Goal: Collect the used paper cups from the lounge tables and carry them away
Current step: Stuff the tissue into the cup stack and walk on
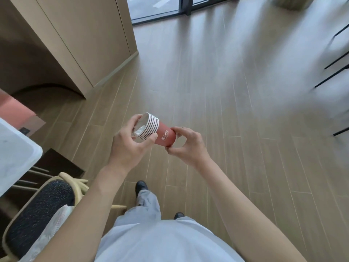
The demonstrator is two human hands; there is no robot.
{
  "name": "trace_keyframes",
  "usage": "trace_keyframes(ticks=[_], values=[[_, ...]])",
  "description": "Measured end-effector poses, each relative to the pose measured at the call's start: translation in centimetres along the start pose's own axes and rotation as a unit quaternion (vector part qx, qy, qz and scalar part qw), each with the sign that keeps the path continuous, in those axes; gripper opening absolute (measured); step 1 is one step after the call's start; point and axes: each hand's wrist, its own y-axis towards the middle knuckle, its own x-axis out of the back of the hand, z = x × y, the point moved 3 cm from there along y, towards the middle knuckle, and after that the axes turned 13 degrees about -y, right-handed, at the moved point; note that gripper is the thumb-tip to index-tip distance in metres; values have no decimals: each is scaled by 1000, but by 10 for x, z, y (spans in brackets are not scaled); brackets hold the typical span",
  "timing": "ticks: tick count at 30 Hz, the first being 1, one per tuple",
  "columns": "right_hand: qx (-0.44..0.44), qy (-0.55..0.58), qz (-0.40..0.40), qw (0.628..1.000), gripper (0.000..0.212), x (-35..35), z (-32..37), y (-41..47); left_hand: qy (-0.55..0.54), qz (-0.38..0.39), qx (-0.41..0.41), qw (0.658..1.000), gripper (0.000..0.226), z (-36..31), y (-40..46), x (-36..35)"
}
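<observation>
A stack of several nested red paper cups [162,134] with white rims lies sideways in front of me at waist height, above the floor. Its open end points left, and crumpled white paper shows inside the innermost cup. My left hand [130,142] wraps its fingers and thumb around the rim end. My right hand [186,144] pinches the base of the stack with its fingertips. White lettering runs along the outer cup's side.
A white table [17,154] stands at the left, with a dark-cushioned wooden chair [39,210] below it. A tall beige cabinet [79,38] stands at upper left. Black furniture legs [334,72] show at the right. Wood-plank floor [236,110] stretches ahead toward the windows.
</observation>
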Motion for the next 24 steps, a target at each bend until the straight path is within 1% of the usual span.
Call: trace_keyframes(ticks=[8, 13, 15, 20, 24], values=[[1, -6, 20, 1000, 51, -28, 7, 71, -11, -4, 18, 1000, 67, 25, 65, 18], [-6, -23, 10, 1000, 50, -51, 22, 135, -24, 1, 22, 999, 69, 47, 134, 39], [-10, -23, 8, 1000, 50, -66, 32, 165, -26, -3, 15, 1000, 65, 60, 163, 55], [3, -23, 50, 999, 51, -115, 72, 231, -45, -21, 31, 998, 54, 98, 221, 114], [17, -23, 70, 997, 49, -150, 113, 276, -51, -38, 34, 997, 52, 117, 258, 166]])
